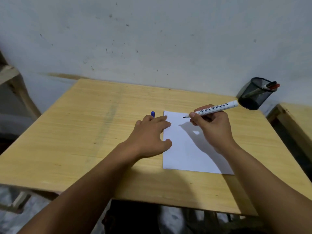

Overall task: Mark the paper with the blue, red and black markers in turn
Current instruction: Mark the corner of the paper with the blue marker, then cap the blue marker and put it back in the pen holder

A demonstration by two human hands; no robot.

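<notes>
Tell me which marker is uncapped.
The white-barrelled marker in the right hand, its bare tip over the paper. The other markers stand capped in the mesh cup.

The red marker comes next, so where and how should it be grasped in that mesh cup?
Likely by its capped top end, the only part clear of the mesh cup. It leans over the right rim, so come from above right and pull along its slant.

Pretty dim room, light coming from above-left, so the right hand (211, 125) throws a hard shadow across the paper (185, 154). Edges bend wide-angle style, corners blurry.
</notes>
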